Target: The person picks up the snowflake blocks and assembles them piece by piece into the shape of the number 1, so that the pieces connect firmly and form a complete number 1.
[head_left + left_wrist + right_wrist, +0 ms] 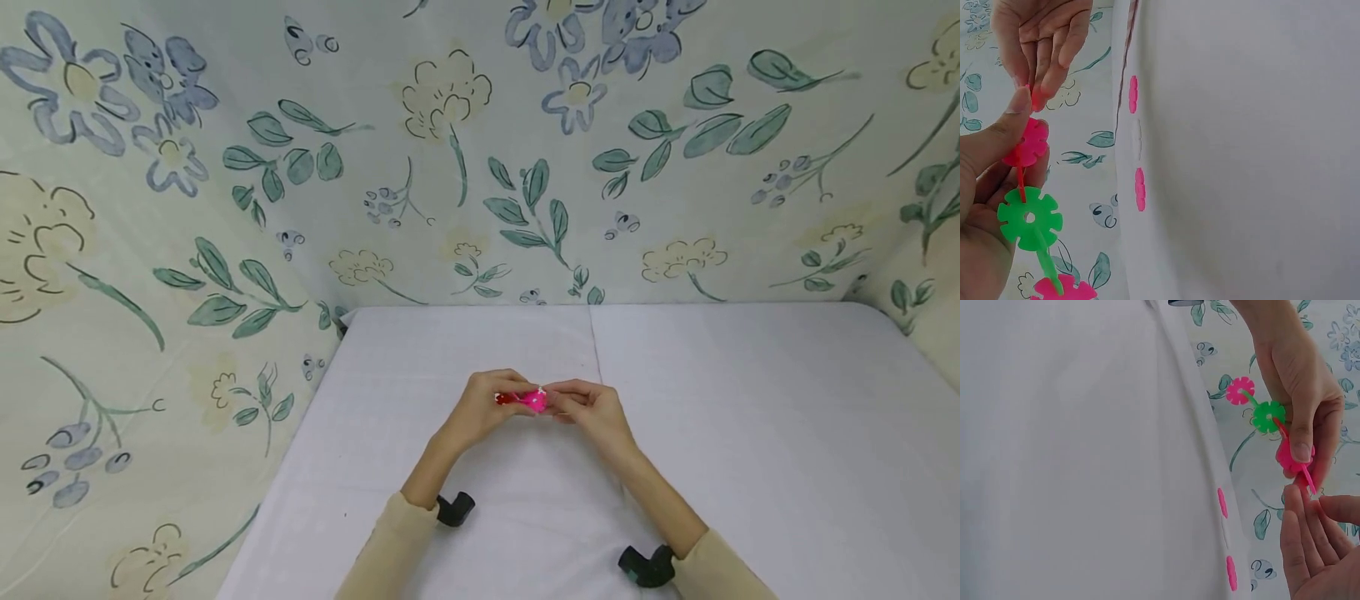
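A chain of notched plastic flower discs hangs from the fingers of my left hand [988, 162], whose thumb and fingers pinch a pink disc [1035, 139] near the top. Below that disc come a red one seen edge-on, a green disc [1030, 217], another green one edge-on, and a pink disc [1240, 390] at the far end. An edge-on pink disc [1309, 480] stands at the upper end of the chain. My right hand [1319, 556] has its thumb and fingertips around that disc's tip. In the head view both hands meet over the white table, covering most of the chain.
Two pink pieces [1140, 189] and a white piece [1139, 139] lie in a row on the white table cloth [1247, 156]. Floral fabric [450, 208] hangs behind and left of the table. Black wrist cameras [456, 508] sit at both sleeves.
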`<action>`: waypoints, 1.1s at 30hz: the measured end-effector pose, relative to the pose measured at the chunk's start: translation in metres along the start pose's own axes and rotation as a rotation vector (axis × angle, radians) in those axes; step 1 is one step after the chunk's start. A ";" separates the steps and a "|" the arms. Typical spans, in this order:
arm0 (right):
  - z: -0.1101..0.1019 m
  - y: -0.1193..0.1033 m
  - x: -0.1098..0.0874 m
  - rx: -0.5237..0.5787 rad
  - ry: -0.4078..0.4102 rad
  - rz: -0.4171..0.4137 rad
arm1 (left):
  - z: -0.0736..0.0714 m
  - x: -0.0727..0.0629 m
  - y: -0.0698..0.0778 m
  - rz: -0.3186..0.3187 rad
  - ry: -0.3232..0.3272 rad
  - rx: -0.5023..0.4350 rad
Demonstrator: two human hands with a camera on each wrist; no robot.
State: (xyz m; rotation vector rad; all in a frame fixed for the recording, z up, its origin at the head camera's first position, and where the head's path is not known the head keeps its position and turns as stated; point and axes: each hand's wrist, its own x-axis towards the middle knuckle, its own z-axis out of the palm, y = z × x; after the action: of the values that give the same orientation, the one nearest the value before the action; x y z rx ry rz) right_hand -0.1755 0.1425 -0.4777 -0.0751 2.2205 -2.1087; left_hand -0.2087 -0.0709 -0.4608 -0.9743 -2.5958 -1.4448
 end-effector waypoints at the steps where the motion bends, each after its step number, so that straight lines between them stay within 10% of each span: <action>1: -0.002 0.000 0.000 -0.008 0.003 -0.003 | -0.001 0.000 -0.002 -0.008 -0.001 0.000; 10: -0.028 0.000 0.001 -0.172 0.102 0.026 | -0.013 -0.001 -0.014 -0.097 -0.001 -0.003; 33: -0.036 0.016 0.021 -0.394 0.031 0.022 | -0.014 0.001 -0.022 -0.141 -0.005 -0.003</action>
State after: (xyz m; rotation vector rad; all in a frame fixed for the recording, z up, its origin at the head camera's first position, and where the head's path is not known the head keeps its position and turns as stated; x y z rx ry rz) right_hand -0.1993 0.1768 -0.4925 -0.0407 2.6076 -1.6425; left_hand -0.2254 -0.0896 -0.4694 -0.8107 -2.7161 -1.4766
